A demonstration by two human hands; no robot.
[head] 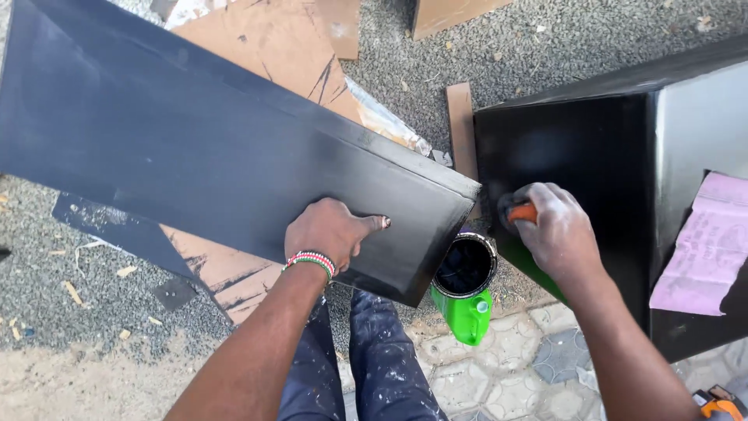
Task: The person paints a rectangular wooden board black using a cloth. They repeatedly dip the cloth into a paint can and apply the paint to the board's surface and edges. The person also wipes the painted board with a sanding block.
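Note:
My left hand rests flat on a long black-painted board, near its right end, with the thumb stretched toward the edge. A beaded bracelet circles that wrist. My right hand is closed around an orange-handled tool, probably a brush, held against the board's end edge and close to a black-painted box. Just below, between both hands, stands an open green paint can with black paint inside.
A pink paper sheet lies on the box's grey top at the right. Paint-stained cardboard and a wood strip lie on gravel behind. Patterned paving is under my knees. An orange object sits at the bottom right corner.

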